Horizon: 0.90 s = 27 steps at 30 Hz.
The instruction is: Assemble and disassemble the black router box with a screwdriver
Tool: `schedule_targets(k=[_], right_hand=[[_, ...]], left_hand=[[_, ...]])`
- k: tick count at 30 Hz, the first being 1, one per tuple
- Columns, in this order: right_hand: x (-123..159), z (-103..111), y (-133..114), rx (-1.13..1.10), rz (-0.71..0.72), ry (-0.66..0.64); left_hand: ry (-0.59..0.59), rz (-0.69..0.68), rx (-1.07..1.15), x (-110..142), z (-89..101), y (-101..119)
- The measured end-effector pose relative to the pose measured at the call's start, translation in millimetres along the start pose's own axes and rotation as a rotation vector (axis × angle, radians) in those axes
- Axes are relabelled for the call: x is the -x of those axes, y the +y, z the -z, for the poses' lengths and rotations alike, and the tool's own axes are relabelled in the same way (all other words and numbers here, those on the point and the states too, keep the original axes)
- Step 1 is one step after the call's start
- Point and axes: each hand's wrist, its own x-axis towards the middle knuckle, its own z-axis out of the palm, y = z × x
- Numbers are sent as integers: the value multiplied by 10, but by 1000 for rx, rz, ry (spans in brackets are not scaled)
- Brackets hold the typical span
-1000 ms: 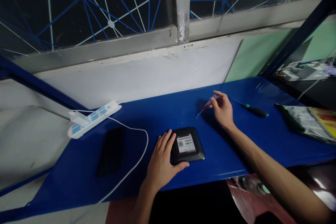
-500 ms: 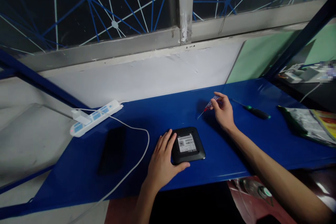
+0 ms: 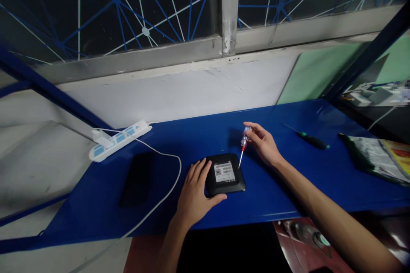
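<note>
A flat black square electronic box [image 3: 221, 185] lies on the blue table with its white printed label [image 3: 224, 172] facing up. My left hand [image 3: 195, 192] holds it at its left side, fingers over the upper left edge and thumb along the near edge. Between the fingertips of my right hand [image 3: 261, 140] is the clear handle of a screwdriver [image 3: 245, 140] with a red collar. Its shaft slants down, and the tip is at the upper right edge of the box; whether it sits in a screw hole is too small to tell.
A second screwdriver [image 3: 312, 140], dark green, lies to the right, near a shiny packet [image 3: 371, 153]. At the left are a white power strip [image 3: 123, 138], a dark flat object [image 3: 137, 177] and a white cable [image 3: 174, 183]. A wall [image 3: 192, 94] bounds the table's back.
My right hand has moved left and turned the screwdriver steeper, bringing its tip from above the table to the box. My left hand keeps its hold on the box.
</note>
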Motion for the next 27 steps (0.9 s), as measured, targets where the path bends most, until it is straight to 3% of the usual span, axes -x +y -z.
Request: schedule_targets(k=[9, 27], right_hand=[[123, -146, -62, 16, -91, -210], [122, -144, 7, 227, -6, -282]], left_hand=[[-13, -12, -19, -4, 6, 2], [2, -21, -34, -18, -2, 1]])
